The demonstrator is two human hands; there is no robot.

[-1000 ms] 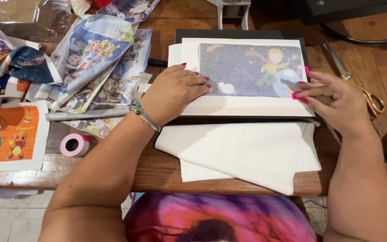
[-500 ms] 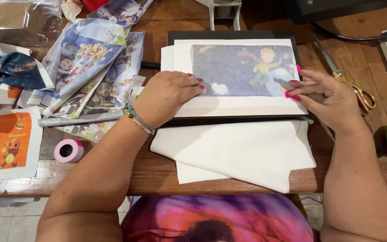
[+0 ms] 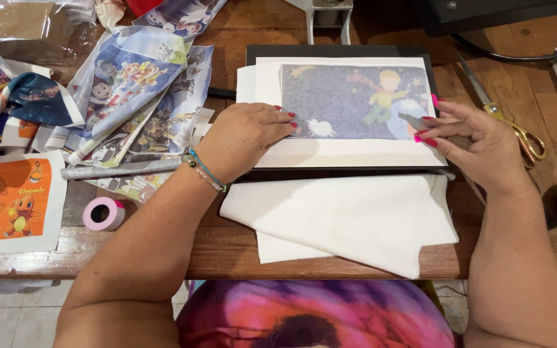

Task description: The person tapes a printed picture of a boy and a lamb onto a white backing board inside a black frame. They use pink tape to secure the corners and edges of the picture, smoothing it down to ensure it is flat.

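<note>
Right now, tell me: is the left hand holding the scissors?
No: the left hand presses flat on the printed picture sheet, while the gold-handled scissors lie on the table beyond the right hand.

Your counter (image 3: pixel 240 248) is brown wood with a worn, slightly shiny finish. The printed picture (image 3: pixel 356 100) looks like matt paper on a white sheet (image 3: pixel 349 153). Nearer you, the folded white cloth (image 3: pixel 336 216) looks soft and matt. The scissors (image 3: pixel 517 132), far right, have shiny gold metal handles.

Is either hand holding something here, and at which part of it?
Nothing is lifted. The left hand presses flat on the left edge of the printed picture sheet; the right hand touches its right edge with its fingertips.
</note>
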